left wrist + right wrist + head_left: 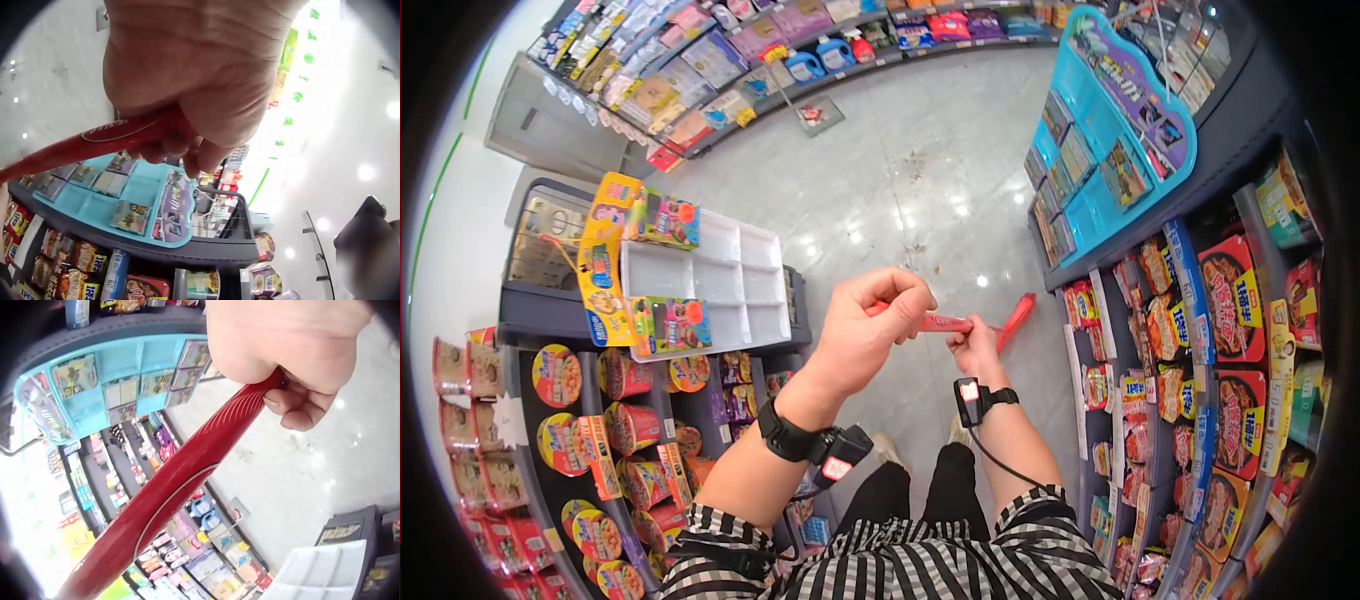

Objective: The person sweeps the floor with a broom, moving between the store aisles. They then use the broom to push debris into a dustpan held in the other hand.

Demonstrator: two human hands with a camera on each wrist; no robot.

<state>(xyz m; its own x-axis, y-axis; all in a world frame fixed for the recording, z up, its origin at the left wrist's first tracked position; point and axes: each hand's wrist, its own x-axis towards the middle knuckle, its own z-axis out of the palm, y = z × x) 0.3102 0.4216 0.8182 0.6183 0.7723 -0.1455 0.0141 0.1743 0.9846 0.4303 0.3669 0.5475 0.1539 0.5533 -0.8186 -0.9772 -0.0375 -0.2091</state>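
Note:
In the head view, my left hand [862, 325] curls round one end of a red handle-like piece [945, 323]. The right hand [975, 350] grips at its other end, and a second red length [1017, 320] slants up beyond that hand. Whether the two lengths are joined I cannot tell. Seen from the left wrist, the left hand [194, 69] holds the thick end of the red piece [94, 140], marked with an oval outline. In the right wrist view, curled fingers of the right hand [287, 356] hold a ridged red length [181, 469].
A white compartment tray [710, 270] stands at left above shelves of cup noodles [632, 425]. At right are a turquoise display rack [1090, 215] and shelves of packets [1165, 330]. Grey floor [900, 180] lies between them; a dustpan [818, 115] is farther off.

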